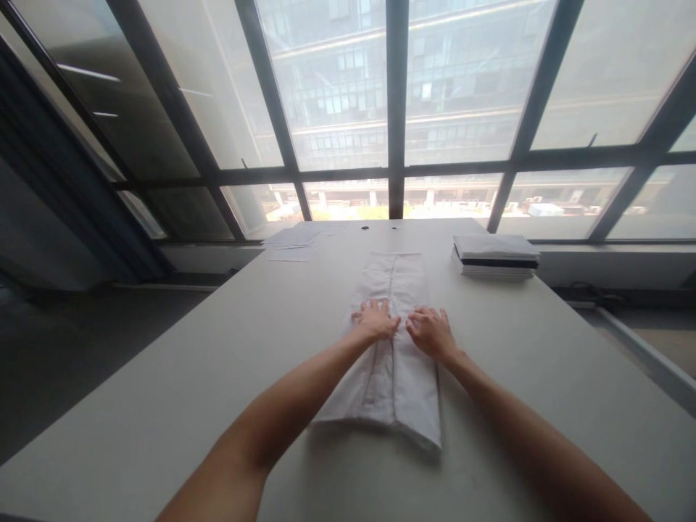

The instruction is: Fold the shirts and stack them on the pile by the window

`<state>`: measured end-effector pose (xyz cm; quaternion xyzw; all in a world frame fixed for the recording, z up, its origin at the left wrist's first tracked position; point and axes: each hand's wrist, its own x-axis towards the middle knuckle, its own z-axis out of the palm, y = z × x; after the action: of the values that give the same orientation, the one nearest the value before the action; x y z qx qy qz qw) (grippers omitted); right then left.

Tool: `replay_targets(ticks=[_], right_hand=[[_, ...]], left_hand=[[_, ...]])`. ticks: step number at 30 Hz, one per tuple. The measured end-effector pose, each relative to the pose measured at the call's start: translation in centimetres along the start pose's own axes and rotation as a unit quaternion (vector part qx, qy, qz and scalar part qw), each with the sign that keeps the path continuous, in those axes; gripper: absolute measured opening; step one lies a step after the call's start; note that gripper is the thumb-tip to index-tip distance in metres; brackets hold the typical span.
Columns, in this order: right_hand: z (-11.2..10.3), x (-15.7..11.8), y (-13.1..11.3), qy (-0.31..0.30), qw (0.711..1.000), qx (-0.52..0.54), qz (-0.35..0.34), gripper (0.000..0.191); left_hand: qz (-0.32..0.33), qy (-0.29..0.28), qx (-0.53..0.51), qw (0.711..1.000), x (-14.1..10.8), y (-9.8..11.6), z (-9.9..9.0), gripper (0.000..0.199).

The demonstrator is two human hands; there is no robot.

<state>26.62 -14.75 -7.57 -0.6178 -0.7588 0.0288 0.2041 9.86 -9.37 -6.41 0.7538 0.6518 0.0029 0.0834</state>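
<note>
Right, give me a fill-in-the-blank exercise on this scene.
1. Both hands press flat on a folded white ____ lying lengthwise on the table.
2. The left hand and right hand rest ____ by side.
3. A stack of folded garments sits to the ____ of the hands.

Missing: shirt; side; right

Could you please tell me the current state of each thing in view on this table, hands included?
Long white folded cloth garment: lying flat on the table, folded into a narrow strip.
Left hand: palm down, pressed on the garment.
Right hand: palm down, pressed on the garment beside the left.
Stack of folded white and dark cloths: piled neatly, untouched.
Loose white paper sheets: lying flat, spread out.
Pale grey table: bearing all of these.
</note>
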Motion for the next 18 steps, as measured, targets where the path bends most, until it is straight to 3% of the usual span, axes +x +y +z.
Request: replay_targets(ticks=[4,9,13,18], right_hand=[[-0.6,-0.1,-0.5,0.030,0.999,-0.017,-0.018,0.042],[0.3,0.6,-0.2,0.053,0.998,-0.024,-0.011,0.031],[0.9,1.1,0.6,0.063,0.998,-0.001,-0.004,0.029],[1.5,1.3,1.3,0.073,0.996,0.048,0.004,0.029]], left_hand=[[0.045,0.025,0.042,0.998,-2.8,-1.3,-0.7,0.079],[0.116,0.134,0.026,0.984,-4.4,-4.4,1.1,0.056],[0.129,0.125,0.017,0.984,-4.0,-5.3,2.4,0.055],[0.136,0.127,0.021,0.982,-3.9,-5.0,2.4,0.055]])
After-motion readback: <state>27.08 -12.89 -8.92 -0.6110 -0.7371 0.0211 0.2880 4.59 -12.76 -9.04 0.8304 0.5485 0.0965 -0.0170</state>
